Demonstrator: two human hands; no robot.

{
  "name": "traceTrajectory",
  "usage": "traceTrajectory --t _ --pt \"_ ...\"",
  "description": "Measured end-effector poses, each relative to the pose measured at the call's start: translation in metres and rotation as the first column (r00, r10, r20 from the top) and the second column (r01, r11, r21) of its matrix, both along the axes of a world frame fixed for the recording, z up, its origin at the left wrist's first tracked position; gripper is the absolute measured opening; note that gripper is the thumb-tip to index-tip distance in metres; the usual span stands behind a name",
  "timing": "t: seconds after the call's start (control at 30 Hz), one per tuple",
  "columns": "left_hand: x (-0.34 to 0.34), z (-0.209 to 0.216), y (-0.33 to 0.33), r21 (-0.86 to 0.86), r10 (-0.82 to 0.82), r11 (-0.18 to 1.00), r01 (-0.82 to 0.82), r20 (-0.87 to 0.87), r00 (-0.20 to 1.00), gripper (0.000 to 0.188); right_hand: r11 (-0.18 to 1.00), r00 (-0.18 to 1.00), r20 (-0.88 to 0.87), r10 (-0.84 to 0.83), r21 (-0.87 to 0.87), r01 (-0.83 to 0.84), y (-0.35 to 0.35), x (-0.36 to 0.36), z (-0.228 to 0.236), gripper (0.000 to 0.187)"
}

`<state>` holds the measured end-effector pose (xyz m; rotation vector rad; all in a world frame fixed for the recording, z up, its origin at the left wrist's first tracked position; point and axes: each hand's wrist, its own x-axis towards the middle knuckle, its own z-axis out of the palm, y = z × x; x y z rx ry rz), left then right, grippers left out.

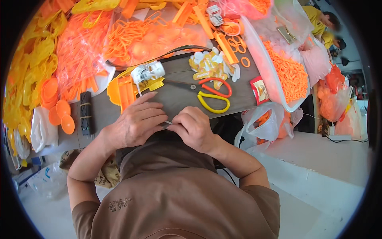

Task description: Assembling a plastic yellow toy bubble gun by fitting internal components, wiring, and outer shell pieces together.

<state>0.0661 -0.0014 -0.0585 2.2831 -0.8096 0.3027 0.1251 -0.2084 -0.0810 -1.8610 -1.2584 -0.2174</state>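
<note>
Close to my body, just off the table's front edge, both hands meet at a thin whitish strip [169, 122]. My right hand [193, 129] pinches one end between thumb and forefinger. The fingers of my left hand [139, 121] lie together, closing on the strip's other end; its thumb is partly hidden. Beyond my left hand lies a white printed roll [153, 71] with a narrow white tail hanging toward my fingers. It rests by yellow and orange plastic pieces [126, 95]. Scissors [217, 95] with one red and one yellow handle lie beyond my right hand, blades pointing left.
Orange plastic strips in clear bags [85, 47] cover the far left. A white bin [254, 44] of small orange rings stands at right. Nearby are yellow tags [209, 65], a red-and-cream packet [259, 89], a dark bundle [85, 113] and orange discs [67, 124]. People [318, 24] are far right.
</note>
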Motion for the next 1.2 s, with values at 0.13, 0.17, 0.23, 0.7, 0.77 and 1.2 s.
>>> traceTrajectory --t 0.13,0.17,0.23,0.7,0.77,1.2 --pt "0.013 -0.007 -0.016 -0.117 0.085 0.99 -0.079 0.051 0.995 0.02 0.988 0.955 -0.292 0.061 -0.118 -0.099 -0.01 0.022 0.02 0.013" --pt "0.015 -0.007 -0.018 -0.118 0.075 0.991 -0.068 0.059 0.995 0.02 0.972 0.93 -0.352 0.104 -0.163 -0.171 -0.011 0.031 0.026 0.012" --pt "0.016 -0.008 -0.022 -0.178 0.162 0.972 -0.152 0.042 0.986 0.017 0.956 0.967 -0.131 0.22 -0.167 -0.24 -0.023 0.063 0.037 0.012" --pt "0.003 -0.006 -0.029 -0.112 0.314 0.942 -0.317 -0.047 0.948 0.015 0.295 0.597 0.535 -0.598 -0.546 0.784 -0.163 0.321 0.057 0.02" --pt "0.001 -0.006 -0.027 -0.104 0.323 0.939 -0.327 -0.056 0.945 0.014 0.33 0.609 0.56 -0.562 -0.524 0.785 -0.169 0.33 0.045 0.021" --pt "0.014 0.012 -0.024 -0.475 0.311 0.732 -0.488 -0.405 0.86 0.008 0.976 0.857 -0.467 -0.216 -0.141 0.169 -0.057 0.155 0.107 0.036"
